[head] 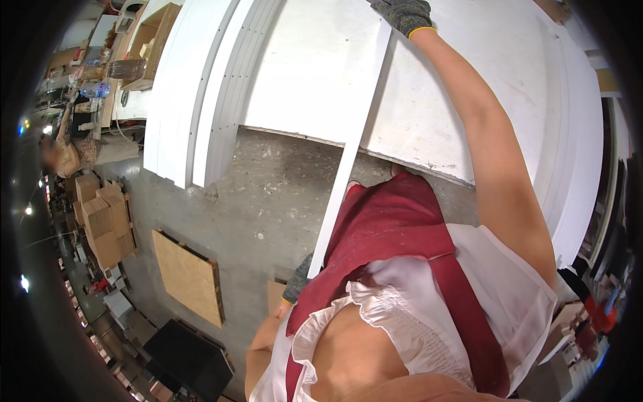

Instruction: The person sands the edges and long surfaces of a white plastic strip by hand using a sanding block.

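A long, narrow white strip (354,130) runs from the worktable out past its edge towards my body. My right hand (404,15), in a dark grey knitted glove with a yellow cuff, grips its far part at the top of the view. Some of those fingers are cut off by the picture's edge. My left hand (298,279), gloved alike, is low beside my red apron (392,221), at the strip's near end. The strip and apron partly cover its fingers. Under the strip's far half lies the white tabletop (311,65), its edge scuffed.
Stacked long white panels (216,85) with small holes overhang the table on the left; more white panels (567,125) lie right. A wooden box (153,45) stands upper left. On the concrete floor are a wooden pallet (188,276), cardboard boxes (103,216) and a black-topped stack (188,359). Another person (70,156) is far left.
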### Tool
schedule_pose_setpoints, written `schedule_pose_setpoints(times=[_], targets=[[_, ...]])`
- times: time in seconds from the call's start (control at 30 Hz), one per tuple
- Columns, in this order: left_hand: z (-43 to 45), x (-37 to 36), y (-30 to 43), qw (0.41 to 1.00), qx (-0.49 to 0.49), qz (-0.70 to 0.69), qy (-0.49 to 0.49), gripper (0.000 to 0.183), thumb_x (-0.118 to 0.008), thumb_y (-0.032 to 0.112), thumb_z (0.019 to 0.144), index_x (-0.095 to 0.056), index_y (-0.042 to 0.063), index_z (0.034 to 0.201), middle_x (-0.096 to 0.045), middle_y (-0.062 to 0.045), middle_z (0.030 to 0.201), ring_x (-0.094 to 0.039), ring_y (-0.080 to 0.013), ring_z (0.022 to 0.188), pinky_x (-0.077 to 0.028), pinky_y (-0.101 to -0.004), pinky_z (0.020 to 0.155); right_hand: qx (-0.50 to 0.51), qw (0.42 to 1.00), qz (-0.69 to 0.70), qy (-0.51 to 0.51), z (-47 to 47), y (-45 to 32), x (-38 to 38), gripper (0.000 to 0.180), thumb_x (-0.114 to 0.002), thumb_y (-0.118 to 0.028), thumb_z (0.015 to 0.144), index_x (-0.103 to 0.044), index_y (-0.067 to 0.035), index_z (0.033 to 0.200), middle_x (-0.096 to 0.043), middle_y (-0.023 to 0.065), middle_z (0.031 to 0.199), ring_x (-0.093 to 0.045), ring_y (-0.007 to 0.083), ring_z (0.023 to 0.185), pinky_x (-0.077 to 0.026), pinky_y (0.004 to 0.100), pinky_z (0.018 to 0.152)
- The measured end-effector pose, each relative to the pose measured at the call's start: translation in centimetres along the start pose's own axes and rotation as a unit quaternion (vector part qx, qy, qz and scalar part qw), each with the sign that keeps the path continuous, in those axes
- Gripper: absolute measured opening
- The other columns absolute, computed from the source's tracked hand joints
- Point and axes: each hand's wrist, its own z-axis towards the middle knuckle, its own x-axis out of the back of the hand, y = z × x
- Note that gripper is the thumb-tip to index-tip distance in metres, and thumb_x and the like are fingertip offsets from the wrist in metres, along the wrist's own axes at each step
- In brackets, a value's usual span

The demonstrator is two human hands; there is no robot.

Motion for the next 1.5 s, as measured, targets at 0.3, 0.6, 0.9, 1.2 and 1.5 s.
schedule_pose_setpoints(times=[0.3, 0.6, 0.9, 1.2, 1.5], targets=[[1.0, 0.3, -0.1, 1.0, 0.005, -0.016, -0.002, 0.086, -0.081, 0.015, 0.074, -0.039, 0.005, 0.149, -0.057, 0.001, 0.094, -0.055, -0.012, 0.086, -0.047, -0.0295, 0.08, 0.265, 0.937, 0.147, -0.173, -21.1, -6.4, -3.3, 0.052, -0.061, -0.041, 0.089, -0.054, -0.015, 0.133, -0.062, 0.0107, 0.107, -0.061, 0.0267, 0.086, -0.051, 0.045, 0.071], [1.5, 1.2, 0.9, 0.999, 0.02, -0.04, -0.025, 0.087, -0.082, 0.014, 0.073, -0.039, 0.005, 0.148, -0.057, 0.004, 0.087, -0.054, -0.0095, 0.08, -0.047, -0.0278, 0.075, 0.471, 0.846, 0.25, -0.018, -19.4, -4.0, -4.5, 0.042, -0.056, -0.037, 0.095, -0.056, -0.019, 0.133, -0.064, 0.009, 0.12, -0.062, 0.0262, 0.108, -0.051, 0.0409, 0.092], [2.7, 3.5, 0.0, 0.995, 0.017, -0.077, -0.068, 0.085, -0.083, 0.018, 0.07, -0.045, 0.003, 0.145, -0.061, 0.003, 0.09, -0.056, -0.0098, 0.081, -0.048, -0.0265, 0.077, 0.205, 0.967, 0.011, 0.151, 4.0, 8.6, -7.2, 0.034, -0.058, -0.033, 0.089, -0.062, -0.031, 0.123, -0.06, 0.0001, 0.124, -0.054, 0.0273, 0.119, -0.046, 0.0497, 0.094], [4.3, 1.6, 4.1, 0.982, 0.108, -0.156, -0.019, 0.066, -0.081, 0.014, 0.072, -0.06, 0.004, 0.134, -0.069, -0.002, 0.104, -0.063, -0.0126, 0.092, -0.051, -0.0299, 0.087, 0.314, 0.93, 0.188, 0.028, -16.0, -6.5, -5.3, 0.039, -0.061, -0.032, 0.092, -0.058, -0.025, 0.13, -0.062, 0.004, 0.101, -0.06, 0.0235, 0.079, -0.052, 0.0417, 0.072], [4.7, 2.7, -0.1, 0.987, 0.095, -0.13, -0.014, 0.067, -0.081, 0.014, 0.073, -0.057, 0.002, 0.135, -0.069, -0.005, 0.108, -0.064, -0.0133, 0.09, -0.052, -0.0297, 0.084, 0.254, 0.948, 0.133, 0.135, -4.7, -0.3, -9.2, 0.036, -0.055, -0.044, 0.094, -0.063, -0.021, 0.12, -0.065, 0.0035, 0.11, -0.063, 0.0234, 0.084, -0.05, 0.0414, 0.074]])
